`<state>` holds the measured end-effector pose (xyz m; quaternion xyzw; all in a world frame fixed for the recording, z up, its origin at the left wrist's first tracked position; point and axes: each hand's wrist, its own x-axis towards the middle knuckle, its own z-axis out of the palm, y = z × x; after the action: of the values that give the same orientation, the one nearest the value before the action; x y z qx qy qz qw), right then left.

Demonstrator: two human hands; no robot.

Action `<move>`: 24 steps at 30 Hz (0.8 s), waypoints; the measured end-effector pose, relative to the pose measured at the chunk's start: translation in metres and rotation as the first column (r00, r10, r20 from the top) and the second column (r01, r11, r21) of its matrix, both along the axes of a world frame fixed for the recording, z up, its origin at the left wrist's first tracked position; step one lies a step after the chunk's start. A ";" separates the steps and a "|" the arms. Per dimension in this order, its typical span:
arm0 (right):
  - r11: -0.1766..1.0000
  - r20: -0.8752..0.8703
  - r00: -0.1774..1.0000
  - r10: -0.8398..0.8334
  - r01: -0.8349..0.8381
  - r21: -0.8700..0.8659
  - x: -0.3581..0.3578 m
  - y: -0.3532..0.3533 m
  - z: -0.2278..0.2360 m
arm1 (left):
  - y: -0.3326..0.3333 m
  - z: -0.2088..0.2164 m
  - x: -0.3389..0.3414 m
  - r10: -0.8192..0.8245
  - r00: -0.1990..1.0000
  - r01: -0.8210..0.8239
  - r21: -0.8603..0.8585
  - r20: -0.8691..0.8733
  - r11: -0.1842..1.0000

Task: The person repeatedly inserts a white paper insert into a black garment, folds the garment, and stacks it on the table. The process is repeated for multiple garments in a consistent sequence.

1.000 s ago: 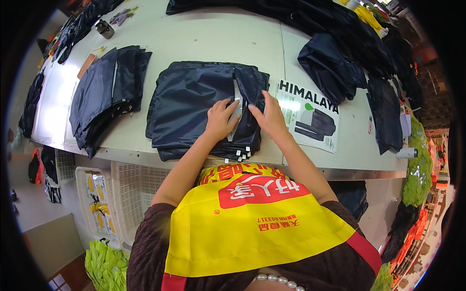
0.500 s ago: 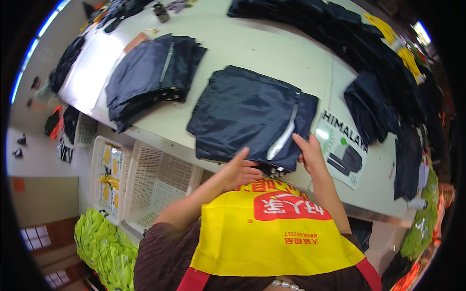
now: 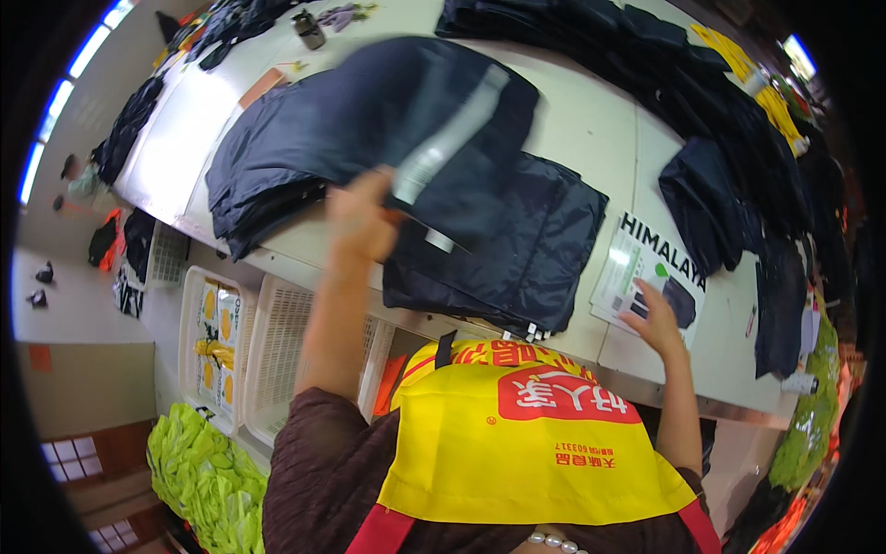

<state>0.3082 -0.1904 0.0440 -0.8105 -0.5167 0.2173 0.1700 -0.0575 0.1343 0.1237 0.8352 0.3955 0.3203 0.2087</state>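
Observation:
My left hand [image 3: 365, 220], blurred by motion, grips a dark navy garment [image 3: 461, 78] by its near edge. The garment has a silvery stripe and is smeared as it hangs over the table, partly covering two stacks. Beneath its right part lies a stack of folded navy garments [image 3: 544, 268] with small white tags at the near edge. To the left is another folded stack [image 3: 254, 180], partly hidden by the lifted garment. My right hand [image 3: 660, 321] has its fingers apart, holds nothing, and hovers at the near edge of a white printed sheet [image 3: 614, 263] picturing dark clothing.
More navy garments [image 3: 591, 37] line the table's far and right side, with yellow cloth [image 3: 729, 51] behind. A dark bottle [image 3: 308, 30] stands far left. White plastic baskets [image 3: 268, 360] and lime-green bagged material [image 3: 198, 471] sit below the table's left front edge.
One garment has been lifted off the middle stack and carried left by my left hand. My right hand has let go of the stack's edge and moved right, toward the printed sheet.

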 end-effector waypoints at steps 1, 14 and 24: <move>0.995 0.255 0.963 0.086 -0.070 -0.071 0.025 -0.023 -0.014 | 0.025 0.002 -0.013 0.065 0.992 -0.056 -0.079 0.111 0.995; 0.939 0.448 0.844 0.295 -0.168 -0.301 0.073 -0.118 -0.030 | 0.203 -0.095 -0.111 0.740 -0.073 0.202 -0.717 0.668 0.667; 0.987 0.425 0.901 0.090 -0.023 -0.160 0.055 -0.129 -0.021 | -0.089 -0.132 0.135 -0.115 0.991 0.121 0.092 -0.069 0.988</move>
<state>0.3632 -0.3198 0.0227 -0.8337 -0.5467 0.0763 -0.0165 0.0776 0.0449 -0.0082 0.8759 0.3360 0.2993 0.1740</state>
